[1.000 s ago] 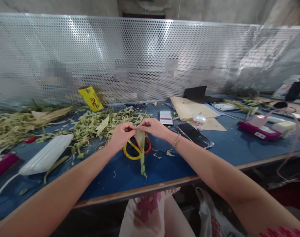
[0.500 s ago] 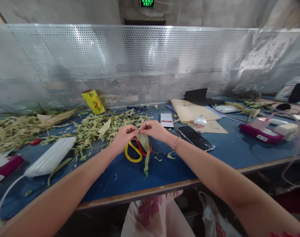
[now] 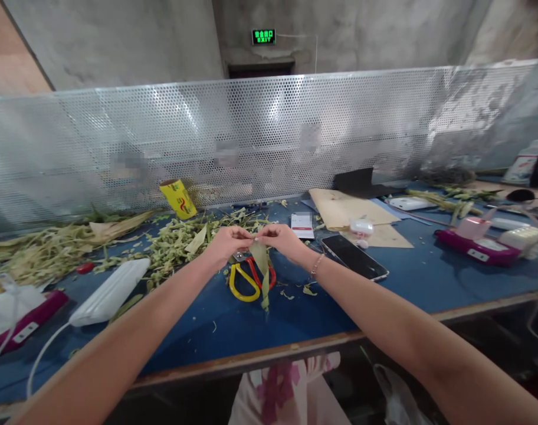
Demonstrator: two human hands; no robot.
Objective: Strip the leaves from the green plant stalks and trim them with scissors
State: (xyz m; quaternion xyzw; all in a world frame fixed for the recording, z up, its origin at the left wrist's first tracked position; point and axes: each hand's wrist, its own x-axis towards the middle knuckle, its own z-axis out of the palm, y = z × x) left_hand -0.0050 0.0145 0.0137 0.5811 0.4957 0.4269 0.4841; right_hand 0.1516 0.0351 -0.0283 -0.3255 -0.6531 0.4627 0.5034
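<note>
My left hand (image 3: 230,243) and my right hand (image 3: 281,241) meet fingertip to fingertip above the blue table. Both are closed in a pinch at the top end of a pale green leaf strip (image 3: 263,273), which hangs down and twists toward its tip. Just behind and under it lie scissors (image 3: 245,294) with one yellow and one red handle; their blades are mostly hidden by my hands. A pile of cut, curled green leaf pieces (image 3: 174,247) spreads to the left of my left hand.
A phone (image 3: 355,257), a small white card (image 3: 302,226) and brown paper (image 3: 340,208) lie to the right. On the left are a white power bank-like block (image 3: 112,289) with a cable and a yellow tube (image 3: 178,199). Perforated metal (image 3: 269,136) stands behind.
The view has tilted upward and shifted slightly left, so the exit sign shows whole. My hands stay pinched together on the leaf strip, with a slight shift of the fingers.
</note>
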